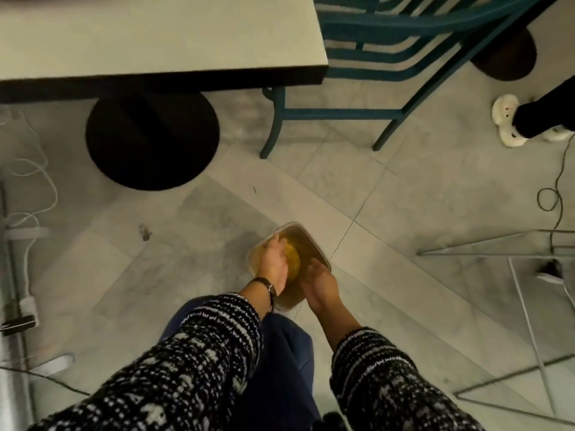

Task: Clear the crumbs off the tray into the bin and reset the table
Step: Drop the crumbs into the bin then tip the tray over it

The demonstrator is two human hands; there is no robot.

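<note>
View from above, looking down at a tiled floor (357, 169), with all positions given relative to the bin (306, 244), a clear rectangular container with rounded corners standing on the floor near the centre. Far left of the bin, white cables (31, 194) and a power strip (26, 309) lie on the floor. Up and to the left of the bin stands the table (155, 35), pale-topped with a dark edge, on a round black base (152, 141); no tray is in view on the part of the tabletop that shows. The left hand (273, 262), a watch (269, 286) on its wrist, reaches into the bin's left side with fingers curled over a yellow mass (294, 259) inside; blur prevents telling whether that mass is gripped or only touched, or what it is. The right hand (319, 281) is over the bin's near right corner, fingers spread apart and holding nothing. Both forearms wear black-and-white knitted sleeves (199, 353). Up and to the right of the bin stands a teal chair (389, 66). Far right, another person's white slipper (510, 119) and a thin wire frame (513, 275) are seen.
</note>
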